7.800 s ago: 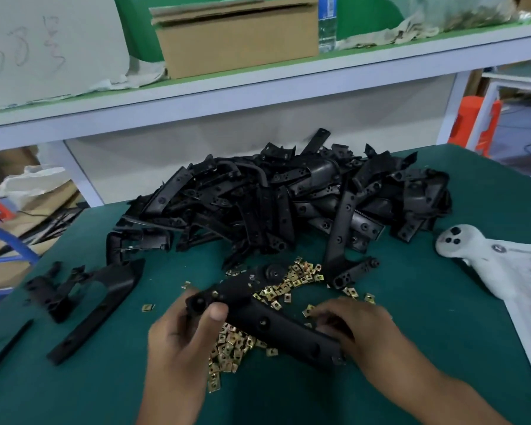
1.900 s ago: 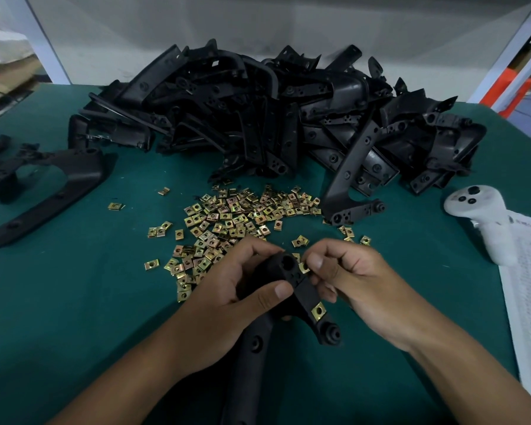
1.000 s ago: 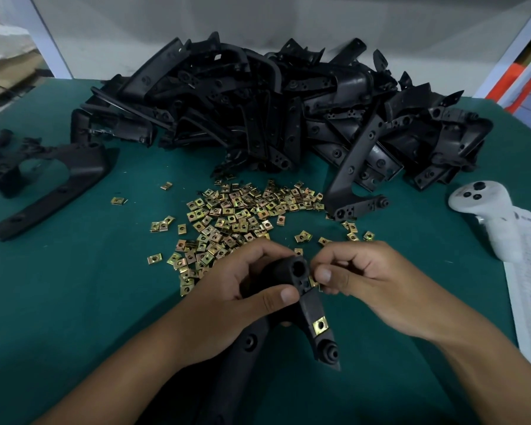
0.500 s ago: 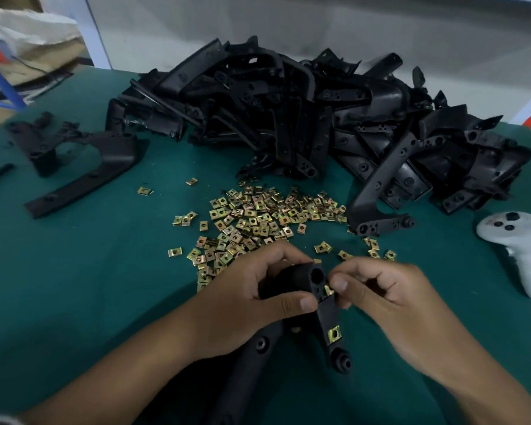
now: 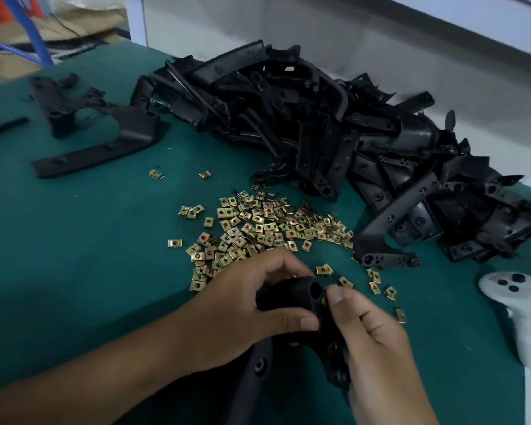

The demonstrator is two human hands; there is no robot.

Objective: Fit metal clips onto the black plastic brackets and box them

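Your left hand (image 5: pixel 242 314) is gripping the black bracket (image 5: pixel 292 297) at lower centre while your right hand (image 5: pixel 371 338) fingertips are pinching its edge.

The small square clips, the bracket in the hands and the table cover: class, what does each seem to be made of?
Small square clips: likely plated sheet metal; thin, yellow-gold sheen with glints.
Bracket, gripped by the left hand: looks like moulded black plastic; matte, rounded, with formed holes.
Table cover: dull green, non-reflective; possibly a mat or felt, unclear.
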